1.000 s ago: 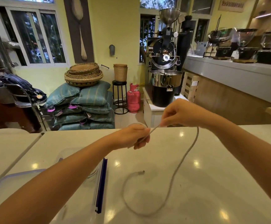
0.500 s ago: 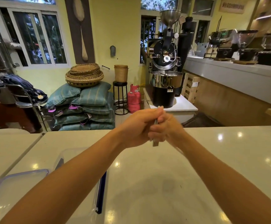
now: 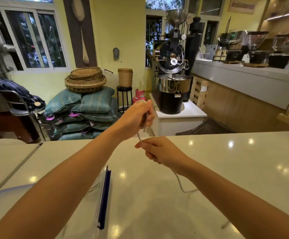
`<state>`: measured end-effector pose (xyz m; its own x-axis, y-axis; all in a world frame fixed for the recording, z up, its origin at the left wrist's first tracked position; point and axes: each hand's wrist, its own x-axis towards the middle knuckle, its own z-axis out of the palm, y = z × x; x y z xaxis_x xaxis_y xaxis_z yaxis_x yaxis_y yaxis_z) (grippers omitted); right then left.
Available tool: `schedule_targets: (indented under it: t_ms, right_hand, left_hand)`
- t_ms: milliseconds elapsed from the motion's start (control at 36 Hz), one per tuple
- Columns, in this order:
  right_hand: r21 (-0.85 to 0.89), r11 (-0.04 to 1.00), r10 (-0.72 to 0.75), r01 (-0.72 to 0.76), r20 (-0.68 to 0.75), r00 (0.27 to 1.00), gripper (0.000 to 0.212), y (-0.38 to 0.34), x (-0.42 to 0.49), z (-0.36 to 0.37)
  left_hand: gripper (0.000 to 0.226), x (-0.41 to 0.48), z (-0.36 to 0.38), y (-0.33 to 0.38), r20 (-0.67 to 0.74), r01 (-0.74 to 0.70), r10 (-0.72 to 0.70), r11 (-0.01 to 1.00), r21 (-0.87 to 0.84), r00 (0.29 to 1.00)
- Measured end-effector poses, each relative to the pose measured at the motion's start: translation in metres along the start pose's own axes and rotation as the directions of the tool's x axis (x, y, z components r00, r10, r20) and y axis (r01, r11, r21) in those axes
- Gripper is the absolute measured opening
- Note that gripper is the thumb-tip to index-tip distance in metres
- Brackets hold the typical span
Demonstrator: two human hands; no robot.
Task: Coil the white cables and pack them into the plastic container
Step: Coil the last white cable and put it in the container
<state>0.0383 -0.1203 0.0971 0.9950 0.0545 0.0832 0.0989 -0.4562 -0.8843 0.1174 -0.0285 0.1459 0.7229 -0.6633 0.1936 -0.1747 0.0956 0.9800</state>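
Cable (image 3: 179,183): white, stretched between both hands above the desk (image 3: 235,169). Left hand (image 3: 137,114) raised, fingers curled round gathered loops. Right hand (image 3: 159,150) lower, fingers pinching the strand; slack trails onto the desk. Container (image 3: 106,195): beside the left forearm.

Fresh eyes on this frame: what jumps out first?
Mid-frame, over the white table, the left hand grips a bunch of white cable. Just below it, the right hand pinches the same cable, whose tail drops onto the table. A black coffee roaster stands behind; the plastic container sits lower left.
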Motion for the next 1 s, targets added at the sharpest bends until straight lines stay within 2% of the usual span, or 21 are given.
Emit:
schedule_targets:
  t_ms: [83, 195, 306, 417, 500, 639, 723, 806, 889, 917, 1000]
  right_hand:
    - [-0.123, 0.992, -0.003, 0.005, 0.018, 1.000, 0.028, -0.008, -0.002, -0.008]
    - [-0.324, 0.945, -0.023, 0.042, 0.061, 0.998, 0.025, -0.021, -0.006, -0.026]
    - [-0.495, 0.862, -0.069, 0.113, 0.105, 0.992, 0.022, -0.035, -0.009, -0.047]
    - [-0.602, 0.775, -0.133, 0.191, 0.140, 0.981, 0.016, -0.048, -0.005, -0.069]
    - [-0.608, 0.762, -0.168, 0.222, 0.145, 0.975, 0.009, -0.050, 0.002, -0.085]
    - [-0.457, 0.843, -0.303, 0.283, 0.031, 0.953, 0.014, -0.043, 0.011, -0.109]
    - [-0.255, 0.907, -0.356, 0.337, -0.033, 0.934, 0.014, -0.035, 0.016, -0.111]
    - [0.005, 0.940, -0.338, 0.340, -0.093, 0.937, 0.007, -0.020, 0.022, -0.105]
    - [0.325, 0.893, -0.289, 0.313, -0.120, 0.950, 0.014, -0.002, 0.030, -0.090]
    - [0.418, 0.863, -0.258, 0.284, -0.119, 0.959, 0.010, 0.003, 0.034, -0.082]
    - [0.586, 0.780, -0.199, 0.221, -0.103, 0.975, 0.036, 0.010, 0.039, -0.052]
  left_hand:
    - [0.043, -0.001, 0.003, -0.001, -0.025, -0.044, 0.049, 0.984, 0.174, 0.998]
    - [0.044, -0.005, 0.006, -0.005, -0.067, -0.063, 0.103, 0.896, 0.440, 0.992]
    - [0.036, -0.012, 0.005, -0.014, -0.052, 0.013, 0.020, 0.828, 0.561, 0.998]
    - [0.037, -0.024, 0.006, -0.022, 0.091, 0.048, -0.109, 0.860, 0.508, 0.990]
    - [0.039, -0.031, 0.007, -0.024, 0.211, 0.085, -0.165, 0.935, 0.344, 0.964]
    - [0.041, -0.039, 0.012, -0.020, 0.360, 0.188, -0.199, 0.980, 0.067, 0.911]
    - [0.040, -0.041, 0.017, -0.012, 0.445, 0.202, -0.157, 0.978, -0.056, 0.882]
    - [0.039, -0.040, 0.022, -0.002, 0.467, 0.186, -0.100, 0.972, -0.141, 0.879]
    - [0.039, -0.037, 0.025, 0.007, 0.472, 0.172, -0.064, 0.966, -0.190, 0.879]
    - [0.038, -0.035, 0.026, 0.008, 0.480, 0.163, -0.047, 0.966, -0.202, 0.876]
    - [0.033, -0.031, 0.031, 0.012, 0.473, 0.110, 0.003, 0.971, -0.210, 0.881]
